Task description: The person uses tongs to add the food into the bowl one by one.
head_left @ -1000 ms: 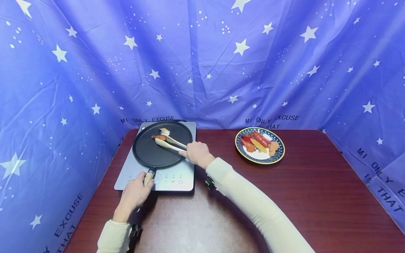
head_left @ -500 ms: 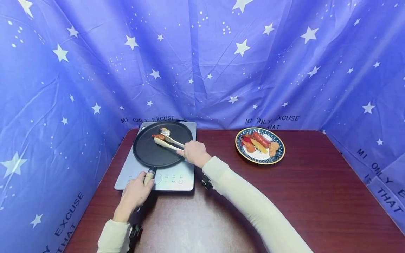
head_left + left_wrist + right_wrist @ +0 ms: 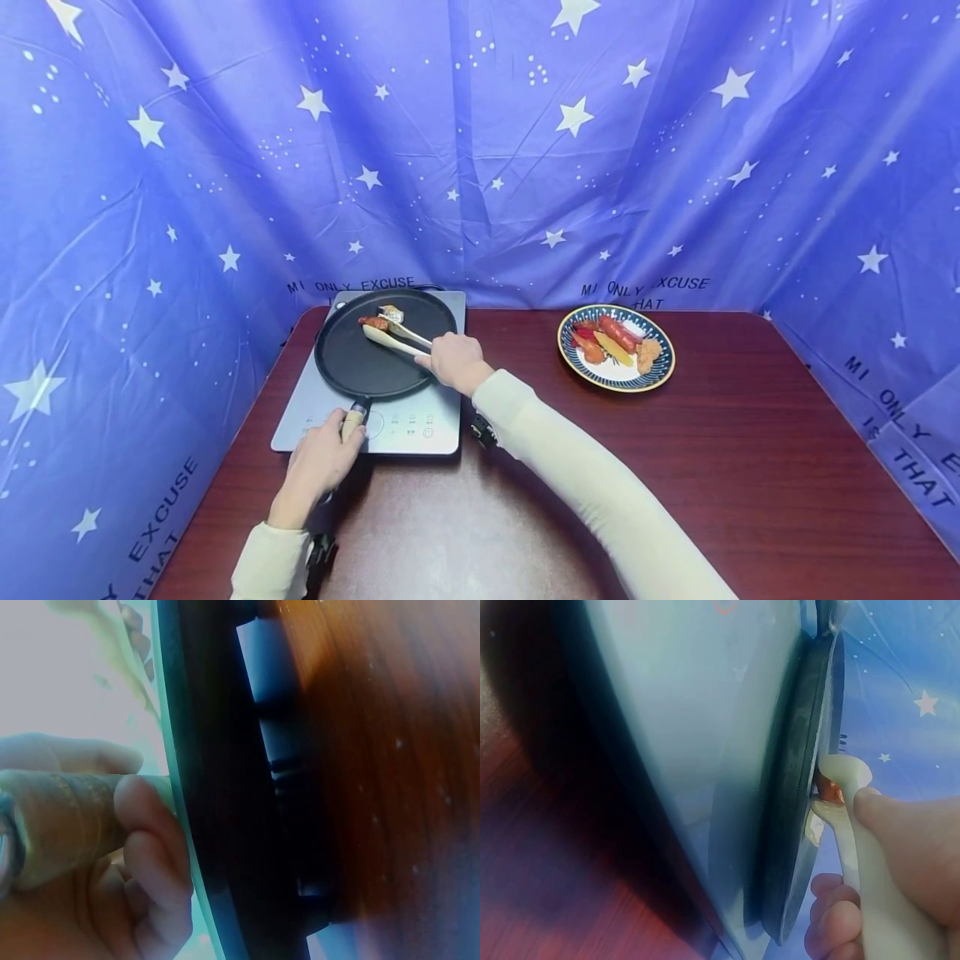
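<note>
A round black flat pan (image 3: pixel 375 371) sits on a silver induction cooker (image 3: pixel 300 421). My left hand (image 3: pixel 322 454) grips its pale wooden handle (image 3: pixel 352 422); in the left wrist view the fingers wrap around that handle (image 3: pixel 67 821). My right hand (image 3: pixel 459 362) holds cream-coloured tongs (image 3: pixel 397 343), their arms between thumb and fingers in the right wrist view (image 3: pixel 889 892). The tips lie low over the pan, beside a reddish-brown food piece (image 3: pixel 372 322) that sits between them. Just behind it is a small piece of food with a silvery side (image 3: pixel 393 313).
To the right stands a patterned plate (image 3: pixel 564 354) bearing a sausage (image 3: pixel 621 331), a yellow piece (image 3: pixel 613 346), a golden fried piece (image 3: pixel 648 354) and other food. A starry blue curtain (image 3: pixel 510 167) rises around the dark red wooden table (image 3: pixel 750 433).
My right hand and the tongs have shifted slightly left, and the reddish-brown piece has moved a little left with the tips. The left hand stays on the handle.
</note>
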`<state>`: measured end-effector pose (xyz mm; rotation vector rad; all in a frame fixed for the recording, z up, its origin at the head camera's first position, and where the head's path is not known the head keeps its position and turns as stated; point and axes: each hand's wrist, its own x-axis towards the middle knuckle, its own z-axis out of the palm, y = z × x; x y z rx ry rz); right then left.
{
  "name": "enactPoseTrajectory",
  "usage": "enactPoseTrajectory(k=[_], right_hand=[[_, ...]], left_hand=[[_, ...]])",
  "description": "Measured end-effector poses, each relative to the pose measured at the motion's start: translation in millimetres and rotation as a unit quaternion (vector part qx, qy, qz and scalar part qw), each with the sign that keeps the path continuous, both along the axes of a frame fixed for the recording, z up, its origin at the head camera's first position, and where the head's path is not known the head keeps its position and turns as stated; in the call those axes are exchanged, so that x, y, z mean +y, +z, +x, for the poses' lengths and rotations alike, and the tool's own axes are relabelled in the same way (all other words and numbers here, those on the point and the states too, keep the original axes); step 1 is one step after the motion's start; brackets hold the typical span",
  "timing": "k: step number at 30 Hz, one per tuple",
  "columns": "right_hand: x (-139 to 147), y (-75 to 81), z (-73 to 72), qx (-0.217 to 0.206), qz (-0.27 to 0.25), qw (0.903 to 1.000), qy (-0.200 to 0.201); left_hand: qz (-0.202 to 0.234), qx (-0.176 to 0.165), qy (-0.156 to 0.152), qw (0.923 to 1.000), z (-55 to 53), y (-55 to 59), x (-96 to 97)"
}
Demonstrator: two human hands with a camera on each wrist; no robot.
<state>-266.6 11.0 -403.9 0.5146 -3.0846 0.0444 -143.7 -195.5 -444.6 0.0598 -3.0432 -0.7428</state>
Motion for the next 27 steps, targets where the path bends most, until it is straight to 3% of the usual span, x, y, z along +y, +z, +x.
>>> enactPoseTrajectory(k=[16, 27], right_hand=[[-4, 0.4, 2.8, -0.003, -0.001, 1.0, -0.007], [6, 17.3, 6.9, 0.009, -0.028, 0.9995, 0.008]], left_hand=[[-0.039, 0.015, 0.005, 0.9991, 3.2, -0.4, 2.5], [-0.036, 0.019, 0.006, 0.9991, 1.8, -0.1, 1.4]])
